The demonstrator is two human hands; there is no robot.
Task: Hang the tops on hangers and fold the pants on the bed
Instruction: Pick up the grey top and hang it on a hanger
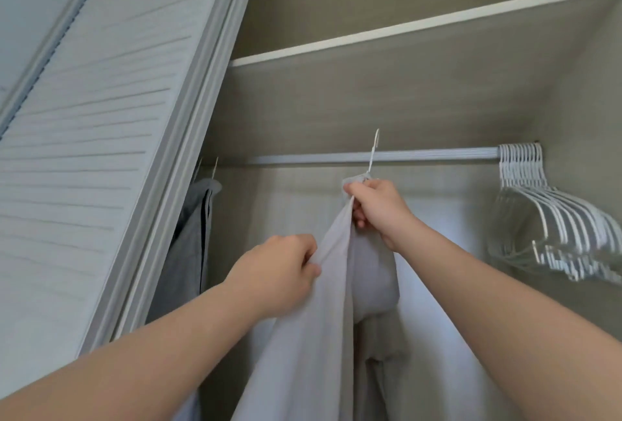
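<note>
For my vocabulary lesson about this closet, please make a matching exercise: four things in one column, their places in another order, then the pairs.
1. empty white hangers
2. dark grey garment
3. light grey top
4. louvred door

A. gripped by left hand and right hand
B. far left of the picture
C. right end of the rail
D. hanging at the rail's left end

Pairs: 1-C, 2-D, 3-A, 4-B

One wide-angle view from the person's head looks forward and tilted up into a closet, near the rail (420, 154) and under the shelf (420, 77), louvred door (101, 158) at left, left hand (277, 274) and right hand (378, 212) reaching in mid-frame.
</note>
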